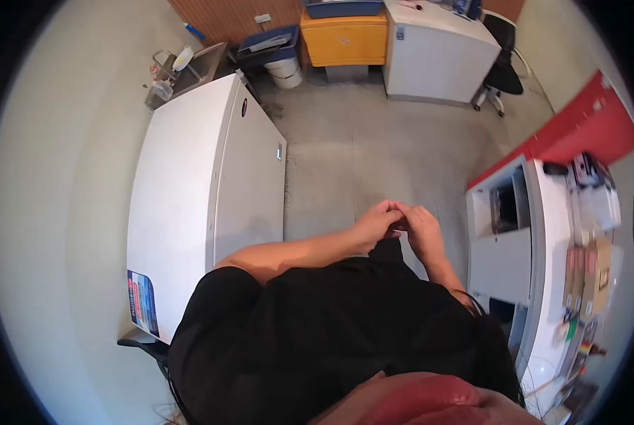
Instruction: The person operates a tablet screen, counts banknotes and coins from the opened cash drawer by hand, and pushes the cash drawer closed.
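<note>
My left hand (379, 224) and my right hand (422, 228) meet in front of my body, over the grey floor. Their fingertips are curled and pressed together. Anything between the fingers is hidden or too small to make out. Below the hands is the black shirt (345, 319) I wear. To the left of my left arm stands a long white chest freezer (175, 184), apart from both hands.
On the right is a white shelf unit (501, 262) with boxes (587, 276) on top, beside a red panel (586, 127). Farther off stand a sink (207, 64), a white bucket (285, 72), a yellow bin (344, 39), a white desk (437, 60) and a black chair (502, 71).
</note>
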Motion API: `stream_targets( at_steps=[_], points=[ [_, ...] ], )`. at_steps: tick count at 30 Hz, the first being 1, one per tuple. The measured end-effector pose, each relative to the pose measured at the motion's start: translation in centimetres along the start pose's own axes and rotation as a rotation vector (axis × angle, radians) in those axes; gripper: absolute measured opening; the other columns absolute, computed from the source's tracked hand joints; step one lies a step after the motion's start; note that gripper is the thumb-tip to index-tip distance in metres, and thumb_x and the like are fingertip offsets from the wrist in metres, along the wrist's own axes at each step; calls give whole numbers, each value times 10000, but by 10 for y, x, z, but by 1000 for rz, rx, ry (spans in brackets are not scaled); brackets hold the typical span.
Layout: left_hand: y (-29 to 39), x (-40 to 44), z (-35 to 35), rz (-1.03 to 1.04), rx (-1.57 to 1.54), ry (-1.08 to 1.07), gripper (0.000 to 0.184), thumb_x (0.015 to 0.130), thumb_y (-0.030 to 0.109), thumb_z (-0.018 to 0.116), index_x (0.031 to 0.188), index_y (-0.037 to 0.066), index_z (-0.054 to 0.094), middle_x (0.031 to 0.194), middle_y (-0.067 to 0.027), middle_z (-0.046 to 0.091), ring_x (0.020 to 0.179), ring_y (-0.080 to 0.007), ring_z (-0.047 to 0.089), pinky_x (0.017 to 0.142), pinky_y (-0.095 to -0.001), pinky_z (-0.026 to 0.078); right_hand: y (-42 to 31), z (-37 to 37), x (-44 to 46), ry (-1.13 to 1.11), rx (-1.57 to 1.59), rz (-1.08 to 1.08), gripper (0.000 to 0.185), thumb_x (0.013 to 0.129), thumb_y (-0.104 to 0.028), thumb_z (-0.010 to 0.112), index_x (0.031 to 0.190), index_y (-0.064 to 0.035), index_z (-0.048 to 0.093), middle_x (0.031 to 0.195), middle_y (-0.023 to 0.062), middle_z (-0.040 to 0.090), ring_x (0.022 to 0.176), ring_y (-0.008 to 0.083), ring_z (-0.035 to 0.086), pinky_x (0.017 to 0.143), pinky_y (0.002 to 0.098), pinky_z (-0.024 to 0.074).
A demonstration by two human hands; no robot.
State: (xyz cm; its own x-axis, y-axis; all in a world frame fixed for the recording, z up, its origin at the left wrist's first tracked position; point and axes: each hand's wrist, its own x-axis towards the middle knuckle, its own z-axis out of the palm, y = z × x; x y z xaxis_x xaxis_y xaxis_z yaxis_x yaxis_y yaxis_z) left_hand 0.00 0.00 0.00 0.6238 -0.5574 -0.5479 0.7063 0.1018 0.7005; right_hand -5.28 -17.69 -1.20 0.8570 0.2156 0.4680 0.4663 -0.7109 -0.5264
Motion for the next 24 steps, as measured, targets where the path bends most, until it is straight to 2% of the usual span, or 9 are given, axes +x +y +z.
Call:
stream_targets(
  at_steps=[2,3,5,9,12,15,18,23,24],
  points=[
    [7,1,-22,14,129,-71,179,1029,191,550,1192,129,593,1109,-16,651,1014,-143,643,918,-334,523,-5,0,15,-240,-41,73,488,924,-112,643,1405,-176,586,992,146,712,939,350,673,808,447,534],
    [62,82,-44,18,83,-67,179,1029,191,550,1192,129,593,1109,-16,651,1014,-143,643,918,-334,523,65,11,93,-284,-49,62,488,924,-112,643,1405,-176,586,992,146,712,939,350,673,808,447,534],
    [114,117,-69,75,99,-102,190,1027,182,549,1203,121,584,1084,-27,657,997,-138,651,875,-314,513,99,24,159,-285,19,-13,453,935,-110,630,1383,-176,600,993,138,711,934,362,664,806,459,530],
    [201,161,-113,170,-45,130,224,1021,182,557,1234,116,567,1090,-32,667,1010,-135,653,867,-313,503,134,52,301,-421,142,-133,435,950,-106,608,1383,-153,602,1020,142,714,967,364,669,829,459,534],
    [263,176,-142,261,22,385,281,1009,184,567,1281,115,547,1097,-28,689,1038,-133,654,882,-316,488,149,82,384,-370,229,-263,418,956,-109,589,1373,-112,605,1053,150,718,1008,360,675,861,452,537],
    [298,199,-198,309,75,431,317,1026,186,548,1331,104,526,1078,-37,703,1024,-132,663,863,-289,485,168,137,445,-405,295,-280,360,936,-90,585,1291,-61,638,1076,163,719,1034,360,680,877,442,540],
    [330,234,-261,385,146,456,343,1039,151,541,1374,84,501,1052,-52,713,968,-139,681,825,-282,500,183,202,502,-444,278,-244,227,867,-56,611,1085,-30,668,1052,169,723,1010,365,684,866,442,541],
    [408,292,-362,476,217,463,388,1036,89,560,1409,46,466,993,-96,723,873,-160,704,807,-307,537,200,271,623,-439,264,-180,178,867,-71,625,1032,-33,678,948,174,720,888,363,702,768,436,551],
    [441,285,-361,529,374,475,401,1035,92,557,1420,44,455,968,-103,726,873,-155,705,817,-303,536,199,274,646,-461,282,-139,157,881,-76,634,1022,-35,687,921,178,717,844,363,706,729,435,553]
  ],
)
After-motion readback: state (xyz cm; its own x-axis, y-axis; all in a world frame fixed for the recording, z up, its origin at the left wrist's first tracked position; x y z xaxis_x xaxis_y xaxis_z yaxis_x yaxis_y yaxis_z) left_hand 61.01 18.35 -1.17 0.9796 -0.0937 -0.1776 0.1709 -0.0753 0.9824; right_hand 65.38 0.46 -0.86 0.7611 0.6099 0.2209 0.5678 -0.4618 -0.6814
